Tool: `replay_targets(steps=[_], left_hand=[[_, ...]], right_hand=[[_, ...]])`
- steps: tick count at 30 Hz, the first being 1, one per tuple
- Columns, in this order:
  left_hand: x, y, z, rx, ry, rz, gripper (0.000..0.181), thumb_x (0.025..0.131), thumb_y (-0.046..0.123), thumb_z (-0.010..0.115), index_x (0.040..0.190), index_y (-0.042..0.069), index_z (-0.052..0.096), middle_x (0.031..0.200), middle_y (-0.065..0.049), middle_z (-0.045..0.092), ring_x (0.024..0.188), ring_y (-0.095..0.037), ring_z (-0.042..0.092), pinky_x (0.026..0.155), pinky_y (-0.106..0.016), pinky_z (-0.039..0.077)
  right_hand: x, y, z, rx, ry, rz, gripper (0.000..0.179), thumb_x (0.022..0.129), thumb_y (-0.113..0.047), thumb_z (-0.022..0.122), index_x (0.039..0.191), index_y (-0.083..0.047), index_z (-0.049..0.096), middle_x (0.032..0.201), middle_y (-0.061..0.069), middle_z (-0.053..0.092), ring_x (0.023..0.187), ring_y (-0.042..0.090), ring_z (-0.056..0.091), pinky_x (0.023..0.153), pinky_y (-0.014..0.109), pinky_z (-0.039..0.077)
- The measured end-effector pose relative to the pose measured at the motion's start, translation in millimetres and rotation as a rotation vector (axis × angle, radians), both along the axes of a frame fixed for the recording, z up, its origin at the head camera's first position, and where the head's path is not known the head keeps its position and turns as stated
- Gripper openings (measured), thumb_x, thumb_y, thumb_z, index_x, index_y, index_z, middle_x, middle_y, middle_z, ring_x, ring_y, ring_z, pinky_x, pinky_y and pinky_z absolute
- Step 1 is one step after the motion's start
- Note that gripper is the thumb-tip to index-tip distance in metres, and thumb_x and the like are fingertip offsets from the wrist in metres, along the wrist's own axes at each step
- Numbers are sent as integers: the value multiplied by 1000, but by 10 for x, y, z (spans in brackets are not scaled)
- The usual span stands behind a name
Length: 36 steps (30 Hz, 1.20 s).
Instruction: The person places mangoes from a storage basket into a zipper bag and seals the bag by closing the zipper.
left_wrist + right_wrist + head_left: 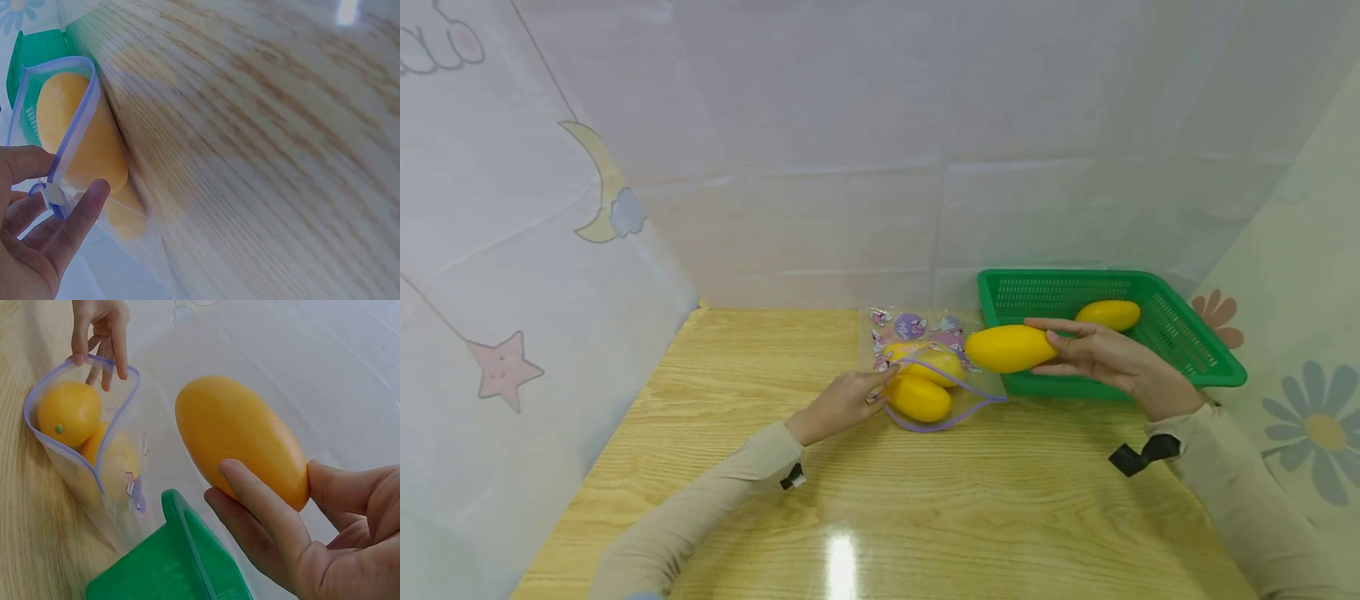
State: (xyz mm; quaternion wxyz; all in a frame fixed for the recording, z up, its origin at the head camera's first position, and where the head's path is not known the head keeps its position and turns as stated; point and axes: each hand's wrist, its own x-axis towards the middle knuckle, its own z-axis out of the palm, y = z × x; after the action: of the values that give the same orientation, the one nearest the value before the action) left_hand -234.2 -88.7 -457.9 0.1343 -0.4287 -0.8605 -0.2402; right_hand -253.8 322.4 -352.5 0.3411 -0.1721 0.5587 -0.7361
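Observation:
My right hand [1101,358] grips a yellow mango [1009,348] between thumb and fingers, held up beside the green basket. In the right wrist view the held mango [240,437] is smooth and oval. My left hand [844,404] pinches the purple-rimmed mouth of a clear zip bag [932,360] at its left corner, next to the white slider [55,199]. The bag lies with its mouth spread apart and several mangoes inside; the nearest mango [919,398] sits just within the mouth, its green stem end [59,429] showing. Cartoon prints partly cover the mangoes deeper in.
A green plastic basket [1198,354] stands at the back right, with one mango [1108,315] in it. Its near left corner is close to the bag. A pale wall sheet [820,225] rises behind the wooden table [925,508].

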Motion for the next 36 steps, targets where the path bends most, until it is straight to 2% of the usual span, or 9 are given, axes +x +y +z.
replay_targets(steps=[2, 9, 15, 30, 34, 36], left_hand=[[4, -1, 1, 8, -2, -3, 54, 87, 0, 73, 137, -7, 53, 86, -12, 71, 43, 1, 22, 42, -13, 28], [7, -6, 3, 17, -18, 5, 55, 87, 0, 73, 138, -6, 53, 112, -20, 70, 43, 2, 20, 42, -13, 29], [-6, -14, -20, 21, -13, -1, 56, 86, -1, 74, 138, -6, 53, 111, -19, 71, 43, 5, 18, 41, -13, 29], [1, -2, -18, 3, -26, 9, 54, 88, 0, 72, 138, -6, 53, 112, -20, 70, 41, 1, 22, 41, -13, 30], [-7, 1, -25, -1, -20, 11, 54, 88, 0, 72, 137, -6, 53, 112, -19, 70, 43, -1, 30, 43, -12, 34], [-13, 1, -23, -1, -20, 14, 54, 88, 0, 72, 137, -6, 53, 109, -18, 71, 43, -2, 32, 44, -12, 35]], right_hand=[[2, -18, -18, -5, 4, 17, 43, 107, -1, 33, 148, -7, 45, 136, 5, 54, 119, 29, 59, 100, 48, 44], [36, -77, -74, -13, 45, 64, 43, 107, 0, 34, 147, -7, 47, 136, 8, 55, 120, 27, 58, 99, 48, 44], [81, -132, -128, 29, 76, 64, 42, 106, 0, 37, 146, -9, 50, 134, 7, 57, 119, 25, 59, 98, 48, 45], [122, -265, -206, 60, 53, 65, 38, 105, -2, 44, 137, -14, 60, 131, 5, 58, 118, 24, 60, 100, 47, 45], [115, -314, -251, 58, 45, 13, 35, 102, 3, 48, 133, -6, 62, 127, 12, 63, 116, 24, 62, 98, 40, 47], [139, -391, -273, 101, 71, -25, 34, 100, 3, 52, 134, 1, 60, 126, 18, 64, 115, 26, 63, 98, 39, 47]])
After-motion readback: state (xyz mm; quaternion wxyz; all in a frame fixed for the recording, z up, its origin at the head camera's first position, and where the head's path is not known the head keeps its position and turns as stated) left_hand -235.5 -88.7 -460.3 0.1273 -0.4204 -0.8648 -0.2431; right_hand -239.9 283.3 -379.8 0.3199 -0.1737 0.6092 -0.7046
